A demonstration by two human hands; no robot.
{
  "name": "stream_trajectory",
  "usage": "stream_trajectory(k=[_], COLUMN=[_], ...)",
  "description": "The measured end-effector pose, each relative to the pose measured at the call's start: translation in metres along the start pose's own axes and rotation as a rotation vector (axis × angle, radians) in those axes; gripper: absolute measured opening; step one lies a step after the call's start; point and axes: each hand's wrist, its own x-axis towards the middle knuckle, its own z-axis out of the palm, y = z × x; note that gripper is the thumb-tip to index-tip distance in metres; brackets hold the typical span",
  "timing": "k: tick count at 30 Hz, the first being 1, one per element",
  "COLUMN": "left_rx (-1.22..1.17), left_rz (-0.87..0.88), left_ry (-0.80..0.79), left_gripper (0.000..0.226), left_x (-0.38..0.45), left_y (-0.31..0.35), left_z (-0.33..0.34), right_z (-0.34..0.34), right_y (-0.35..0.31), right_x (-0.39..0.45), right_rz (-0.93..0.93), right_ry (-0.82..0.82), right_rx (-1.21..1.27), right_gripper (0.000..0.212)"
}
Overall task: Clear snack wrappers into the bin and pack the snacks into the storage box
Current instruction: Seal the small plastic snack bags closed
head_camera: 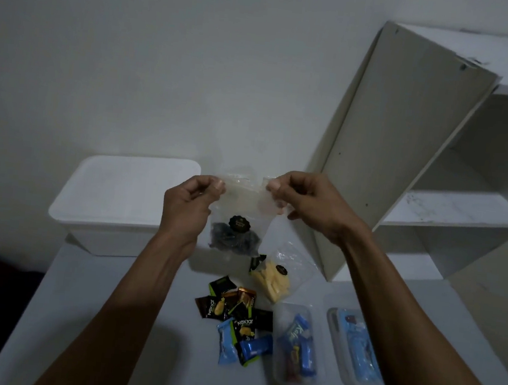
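A clear plastic bag (241,210) with dark snacks at its bottom and a black round label hangs in the air above the table. My left hand (190,204) pinches its top left corner and my right hand (302,200) pinches its top right corner. Below it lies a second clear bag of yellow snacks (271,280). A pile of small black and blue wrapped snacks (239,319) sits on the white table (94,301). A white storage box (122,206) with its lid on stands at the back left.
Two clear plastic trays lie at the right: one (296,344) holds blue wrapped snacks, the other (355,347) holds blue packets. A tall white panel (392,144) leans against white shelves (464,208) at the back right. A dark area lies off the table's left edge.
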Motion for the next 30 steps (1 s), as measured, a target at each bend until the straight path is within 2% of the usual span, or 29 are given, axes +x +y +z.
stream_trajectory(k=[3, 7, 11, 14, 22, 25, 30], left_rx=[-0.055, -0.057, -0.026, -0.035, -0.025, -0.01, 0.068], left_rz=[-0.065, -0.094, -0.114, -0.167, -0.201, -0.179, -0.151], left_ry=[0.013, -0.007, 0.003, -0.004, 0.011, 0.069, 0.187], left_gripper=[0.007, 0.005, 0.006, 0.009, 0.008, 0.004, 0.005], left_x=[-0.002, -0.003, -0.006, -0.006, 0.032, 0.059, 0.113], left_y=[-0.005, -0.016, -0.037, -0.055, -0.076, -0.085, -0.11], left_z=[-0.004, -0.013, -0.023, -0.021, 0.014, 0.031, 0.052], right_z=[0.02, 0.055, 0.077, 0.083, 0.063, 0.053, 0.047], right_y=[0.024, 0.046, 0.065, 0.082, 0.11, 0.126, 0.157], right_x=[-0.008, -0.01, -0.016, -0.017, 0.021, 0.055, 0.119], right_rz=[0.019, 0.007, 0.007, 0.03, 0.126, 0.117, 0.128], right_ry=[0.105, 0.357, 0.443, 0.467, 0.477, 0.451, 0.432], right_rx=[0.068, 0.175, 0.139, 0.062, 0.116, 0.13, 0.195], right_gripper=[0.017, 0.012, 0.015, 0.015, 0.015, 0.009, 0.015])
